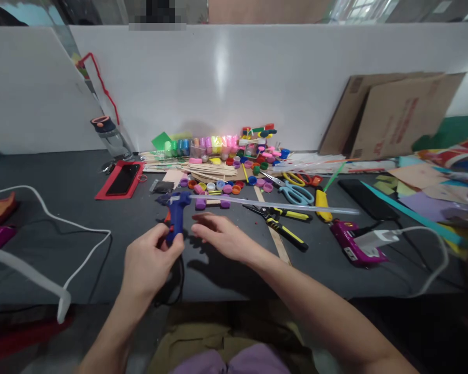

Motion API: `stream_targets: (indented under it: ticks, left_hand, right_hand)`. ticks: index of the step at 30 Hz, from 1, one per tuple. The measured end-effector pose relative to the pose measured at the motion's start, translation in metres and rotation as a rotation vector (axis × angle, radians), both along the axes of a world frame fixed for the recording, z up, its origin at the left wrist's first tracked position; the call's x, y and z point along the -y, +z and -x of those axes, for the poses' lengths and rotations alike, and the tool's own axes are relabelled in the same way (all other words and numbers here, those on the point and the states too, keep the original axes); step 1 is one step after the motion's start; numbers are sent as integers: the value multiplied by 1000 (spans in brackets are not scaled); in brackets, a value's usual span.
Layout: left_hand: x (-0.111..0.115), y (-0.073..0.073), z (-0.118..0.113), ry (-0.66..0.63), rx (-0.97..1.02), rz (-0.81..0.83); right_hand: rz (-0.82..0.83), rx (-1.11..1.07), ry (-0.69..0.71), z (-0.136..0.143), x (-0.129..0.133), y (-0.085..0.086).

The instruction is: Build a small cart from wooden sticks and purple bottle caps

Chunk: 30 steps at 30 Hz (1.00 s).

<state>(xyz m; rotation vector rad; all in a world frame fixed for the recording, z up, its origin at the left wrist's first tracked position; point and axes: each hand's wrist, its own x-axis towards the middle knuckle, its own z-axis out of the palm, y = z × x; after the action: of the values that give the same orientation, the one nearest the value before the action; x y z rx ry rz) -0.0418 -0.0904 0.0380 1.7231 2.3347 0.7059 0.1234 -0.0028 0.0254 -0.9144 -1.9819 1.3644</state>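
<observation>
My left hand (153,254) is closed round the lower handle of a blue hot glue gun (176,214), its nozzle pointing left. Out of the gun's back end a long clear glue stick (281,204) reaches far to the right. Just right of the handle, my right hand (222,235) hovers over the table, fingers apart and slightly curled, holding nothing. Beyond the gun lie purple bottle caps joined by sticks (212,201). Pliers with black and yellow handles (283,228) rest to the right of my right hand.
Caps, wooden sticks (212,170) and glitter jars (203,147) line the back by a white partition (257,78). Blue scissors (296,194), a yellow cutter (323,205) and a purple power strip (353,244) lie right. A phone (122,179) and bottle (115,139) are left.
</observation>
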Motion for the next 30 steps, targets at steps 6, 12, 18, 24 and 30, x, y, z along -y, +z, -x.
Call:
stream_targets:
  ticks: [6, 12, 18, 24, 30]
  left_hand:
    - [-17, 5, -60, -194, 9, -102]
    - [-20, -21, -66, -263, -142, 6]
    - [-33, -40, -80, -231, -306, 169]
    - [-46, -41, -83, -253, -352, 242]
    - [-46, -40, -66, -349, -308, 240]
  right_hand:
    - [242, -311, -108, -1, 3, 10]
    - [278, -442, -296, -52, -5, 4]
    - [248, -426, -422, -77, 0, -9]
    - [207, -363, -461, -85, 3, -12]
    - [213, -301, -412, -87, -3, -13]
